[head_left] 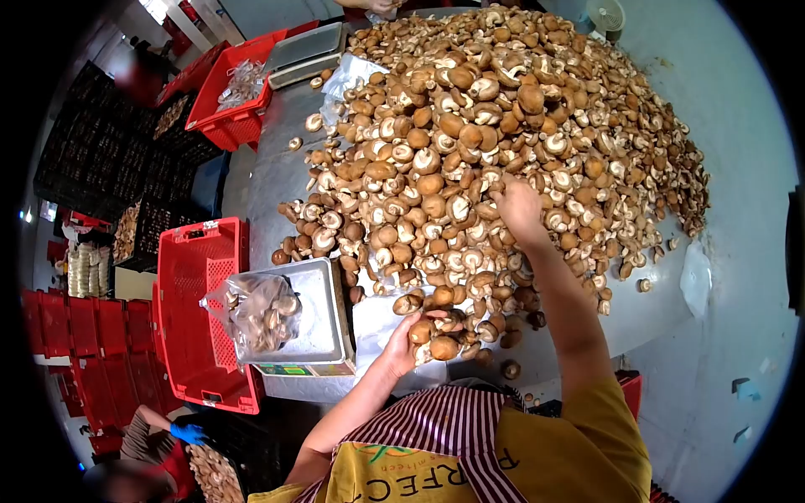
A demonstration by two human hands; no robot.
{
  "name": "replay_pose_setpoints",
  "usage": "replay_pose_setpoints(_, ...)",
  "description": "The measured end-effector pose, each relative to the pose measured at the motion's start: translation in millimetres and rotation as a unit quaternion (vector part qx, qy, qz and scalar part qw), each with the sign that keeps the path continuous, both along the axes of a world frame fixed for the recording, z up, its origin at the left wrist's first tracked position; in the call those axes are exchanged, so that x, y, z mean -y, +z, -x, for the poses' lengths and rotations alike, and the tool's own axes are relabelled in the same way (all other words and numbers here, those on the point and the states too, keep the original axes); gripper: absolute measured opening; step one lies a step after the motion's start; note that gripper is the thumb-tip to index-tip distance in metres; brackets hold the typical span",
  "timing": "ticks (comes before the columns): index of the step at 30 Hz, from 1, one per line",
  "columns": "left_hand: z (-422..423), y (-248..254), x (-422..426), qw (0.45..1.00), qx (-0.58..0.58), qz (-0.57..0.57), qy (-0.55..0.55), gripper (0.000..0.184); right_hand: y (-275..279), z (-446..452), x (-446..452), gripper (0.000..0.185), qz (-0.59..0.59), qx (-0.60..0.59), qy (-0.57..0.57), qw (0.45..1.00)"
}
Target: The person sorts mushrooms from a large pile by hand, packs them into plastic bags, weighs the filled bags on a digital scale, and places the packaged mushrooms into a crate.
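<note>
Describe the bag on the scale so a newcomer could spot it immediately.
Start at the big mushroom heap on the metal table, then look left in the view to the scale between the heap and the red crate. On it lies a clear plastic bag holding mushrooms. The clear film around them sets it apart from the loose mushrooms beside the left hand.

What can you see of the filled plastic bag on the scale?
The clear plastic bag is crinkled and glossy, with pale and brown mushrooms showing through. It lies slumped on the scale's metal platform, its narrowed end jutting past the platform's edge toward the neighbouring red crate. I can't tell whether it's tied.
</note>
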State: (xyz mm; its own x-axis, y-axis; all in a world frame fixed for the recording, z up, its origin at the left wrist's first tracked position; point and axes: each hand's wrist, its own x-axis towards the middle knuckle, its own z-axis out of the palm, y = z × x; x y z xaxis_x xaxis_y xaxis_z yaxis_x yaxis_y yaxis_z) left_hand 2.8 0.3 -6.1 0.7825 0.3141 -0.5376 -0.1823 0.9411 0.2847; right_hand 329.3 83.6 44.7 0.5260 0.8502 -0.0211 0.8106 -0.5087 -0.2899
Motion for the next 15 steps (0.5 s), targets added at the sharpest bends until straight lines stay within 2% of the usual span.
replay_pose_setpoints(1, 0.4, -0.1, -0.4, 1.0, 0.009, 0.004, 0.001, 0.055, 0.0, -1.2, 1.7, 0.025, -0.001, 0.001, 0.001, 1.0)
replay_pose_setpoints(3, 3.9, -1.0, -0.6, 1.0, 0.016, 0.01, 0.008, 0.055, 0.6, -6.7, 9.7, 0.022, -0.088, -0.244, -0.054, 0.964)
replay_pose_setpoints(4, 5.7, -2.0, -0.6, 1.0, 0.016, 0.014, 0.014, 0.055, -10.4, -13.4, 13.9, 0.024, -0.151, -0.335, -0.033, 0.93)
replay_pose_setpoints(5, 7.4, -2.6, 0.0, 1.0, 0.015, 0.019, 0.019, 0.056, -21.1, -20.2, 20.2, 0.024, -0.149, -0.334, -0.031, 0.93)
replay_pose_setpoints(7, 8.0, -1.4, -0.8, 0.999, 0.024, 0.021, 0.017, 0.056, -24.1, -21.9, 35.3, 0.028, -0.233, -0.543, -0.002, 0.806)
replay_pose_setpoints(9, 5.2, 2.1, -2.8, 0.999, 0.03, 0.021, 0.013, 0.056, -22.9, -19.6, 48.8, 0.031, -0.252, -0.556, -0.006, 0.792)
replay_pose_setpoints(11, -0.2, 9.1, -5.0, 1.0, 0.023, 0.004, -0.001, 0.056, -0.9, -10.0, 66.0, 0.031, -0.225, -0.654, -0.041, 0.721)
replay_pose_setpoints(12, -3.3, 14.1, -6.5, 1.0, 0.024, 0.007, 0.001, 0.055, -2.9, -6.9, 73.0, 0.031, -0.221, -0.657, -0.038, 0.719)
replay_pose_setpoints(14, -6.7, 16.7, -10.2, 0.999, 0.036, -0.015, -0.004, 0.052, -6.7, -2.5, 85.6, 0.029, -0.244, -0.706, -0.001, 0.665)
replay_pose_setpoints(15, -6.2, 16.8, -10.0, 0.998, 0.049, -0.024, -0.008, 0.05, -4.7, 7.0, 91.2, 0.029, -0.239, -0.708, 0.003, 0.664)
